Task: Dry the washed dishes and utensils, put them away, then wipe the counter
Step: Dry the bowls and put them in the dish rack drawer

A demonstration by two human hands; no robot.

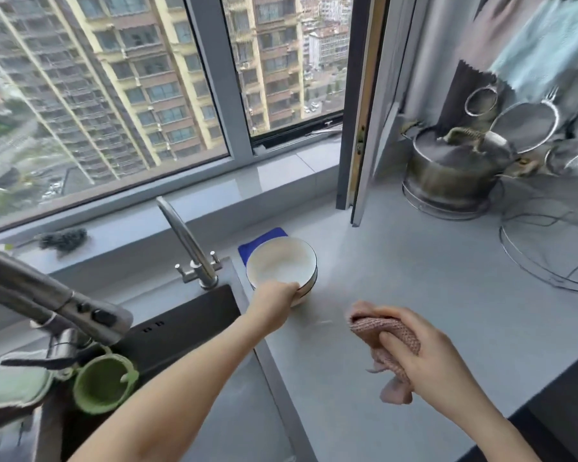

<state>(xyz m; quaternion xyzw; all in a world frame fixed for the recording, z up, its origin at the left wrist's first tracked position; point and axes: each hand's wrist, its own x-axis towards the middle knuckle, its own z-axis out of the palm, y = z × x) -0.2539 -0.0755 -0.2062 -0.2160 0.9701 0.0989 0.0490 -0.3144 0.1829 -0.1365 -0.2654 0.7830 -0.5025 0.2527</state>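
A white bowl (281, 263) with a dark rim stands on the grey counter (397, 278), partly over a blue cloth (264, 238), just right of the sink. My left hand (274, 303) grips the bowl's near rim, arm stretched across the sink's edge. To the right, above the counter, my right hand (424, 355) is closed around a bunched pink dishcloth (391, 348), whose loose end hangs below the fist. Bowl and dishcloth are apart.
A dark sink (184, 325) lies at the left with two taps (191, 241) and a green cup (104, 383). A steel pot (454, 168), strainers (524, 128) and a wire rack (548, 248) stand at the back right. A dark brush (64, 238) lies on the window ledge.
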